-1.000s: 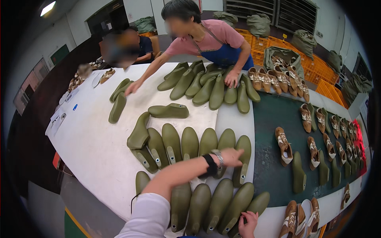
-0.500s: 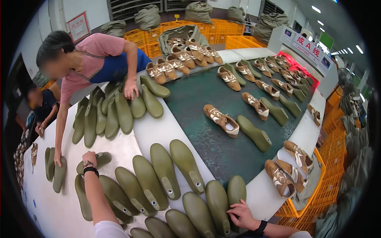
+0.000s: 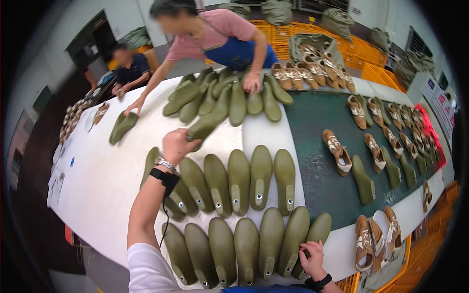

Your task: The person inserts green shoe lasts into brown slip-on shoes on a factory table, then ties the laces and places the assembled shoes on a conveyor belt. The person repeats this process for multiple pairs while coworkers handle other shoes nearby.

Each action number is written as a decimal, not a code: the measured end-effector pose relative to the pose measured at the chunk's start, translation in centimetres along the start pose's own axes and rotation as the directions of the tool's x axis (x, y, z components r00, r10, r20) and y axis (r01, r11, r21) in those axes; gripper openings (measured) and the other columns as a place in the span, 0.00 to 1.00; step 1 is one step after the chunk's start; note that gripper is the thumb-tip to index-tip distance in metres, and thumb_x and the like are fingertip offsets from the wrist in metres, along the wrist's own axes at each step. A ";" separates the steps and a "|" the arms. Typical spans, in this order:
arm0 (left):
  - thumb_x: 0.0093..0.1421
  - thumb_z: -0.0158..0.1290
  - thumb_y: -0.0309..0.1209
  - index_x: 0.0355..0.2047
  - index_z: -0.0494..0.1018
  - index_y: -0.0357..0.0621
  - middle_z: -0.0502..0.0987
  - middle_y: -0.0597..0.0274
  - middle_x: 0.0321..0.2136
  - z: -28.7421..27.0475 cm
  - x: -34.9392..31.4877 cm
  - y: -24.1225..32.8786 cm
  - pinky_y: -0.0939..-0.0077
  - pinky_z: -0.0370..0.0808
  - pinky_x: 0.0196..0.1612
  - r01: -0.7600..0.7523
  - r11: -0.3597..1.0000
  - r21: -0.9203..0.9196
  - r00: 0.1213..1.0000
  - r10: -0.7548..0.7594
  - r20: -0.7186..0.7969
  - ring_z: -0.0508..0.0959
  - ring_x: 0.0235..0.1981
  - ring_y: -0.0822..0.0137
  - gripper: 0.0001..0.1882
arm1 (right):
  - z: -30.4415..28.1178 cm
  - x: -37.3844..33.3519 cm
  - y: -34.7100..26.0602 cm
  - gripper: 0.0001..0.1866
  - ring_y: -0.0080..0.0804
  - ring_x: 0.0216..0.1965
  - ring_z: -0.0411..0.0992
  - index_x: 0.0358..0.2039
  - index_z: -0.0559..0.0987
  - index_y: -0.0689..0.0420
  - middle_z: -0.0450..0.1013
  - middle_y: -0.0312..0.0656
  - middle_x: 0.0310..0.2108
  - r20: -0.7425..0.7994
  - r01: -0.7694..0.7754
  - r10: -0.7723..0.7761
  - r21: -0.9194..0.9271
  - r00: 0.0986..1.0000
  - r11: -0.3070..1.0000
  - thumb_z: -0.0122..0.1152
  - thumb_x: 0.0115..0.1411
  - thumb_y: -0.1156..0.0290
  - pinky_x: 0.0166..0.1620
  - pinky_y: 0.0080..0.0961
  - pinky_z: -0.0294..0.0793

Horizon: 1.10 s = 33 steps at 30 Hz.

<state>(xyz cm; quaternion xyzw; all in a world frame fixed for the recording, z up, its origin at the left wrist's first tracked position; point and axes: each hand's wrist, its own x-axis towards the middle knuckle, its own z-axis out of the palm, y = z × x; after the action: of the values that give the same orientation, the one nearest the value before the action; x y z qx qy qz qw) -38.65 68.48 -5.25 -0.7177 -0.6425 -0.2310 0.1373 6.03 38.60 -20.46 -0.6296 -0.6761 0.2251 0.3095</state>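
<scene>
One smooth, olive-green shoe last (image 3: 211, 120) slanted above the white table (image 3: 112, 180) in the head view, our left hand (image 3: 177, 146) pinching its near end; our right hand (image 3: 313, 260) curled its fingers against another last (image 3: 320, 226), whether gripping we couldn't tell.

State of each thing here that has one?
Left hand, closed.
Held green last, gripped at its near end.
Right hand, fingers against the near row's rightmost last.
Near-row lasts, side by side.
Middle-row lasts, side by side.
Leftmost brown shoe on green surface, upright.
Sack behind piled shoes, open.
</scene>
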 end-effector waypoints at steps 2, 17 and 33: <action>0.39 0.66 0.36 0.29 0.76 0.42 0.78 0.57 0.26 -3.9 -1.9 4.3 0.64 0.75 0.32 -0.323 0.942 -0.094 0.925 0.293 -0.243 0.78 0.29 0.55 0.18 | -1.2 0.8 -1.4 0.12 0.44 0.44 0.71 0.37 0.80 0.56 0.76 0.42 0.35 0.087 -0.055 0.054 0.011 0.995 0.998 0.62 0.49 0.74 0.60 0.55 0.56; 0.54 0.54 0.37 0.60 0.61 0.49 0.65 0.51 0.56 -8.0 -22.1 32.1 0.56 0.63 0.58 -0.690 0.467 -0.553 0.517 0.853 0.076 0.65 0.57 0.52 0.32 | -12.5 2.8 2.0 0.25 0.39 0.51 0.72 0.57 0.67 0.63 0.70 0.49 0.53 0.528 -0.509 0.231 0.849 0.817 -0.142 0.54 0.62 0.64 0.54 0.35 0.73; 0.53 0.54 0.53 0.58 0.65 0.61 0.66 0.50 0.56 -0.3 -32.8 35.4 0.44 0.55 0.61 -0.410 0.801 -0.437 0.722 0.578 0.381 0.63 0.61 0.53 0.33 | -5.9 22.2 13.2 0.46 0.44 0.61 0.62 0.68 0.51 0.52 0.59 0.56 0.62 0.336 -0.262 0.191 0.179 0.922 0.948 0.58 0.57 0.45 0.60 0.34 0.63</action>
<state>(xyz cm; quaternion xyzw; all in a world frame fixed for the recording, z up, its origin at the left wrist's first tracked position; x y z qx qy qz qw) -6.07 35.33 -18.08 -0.9109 -0.3904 -0.0946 -0.0941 19.22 61.45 -22.39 -0.6217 -0.6097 0.4304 0.2376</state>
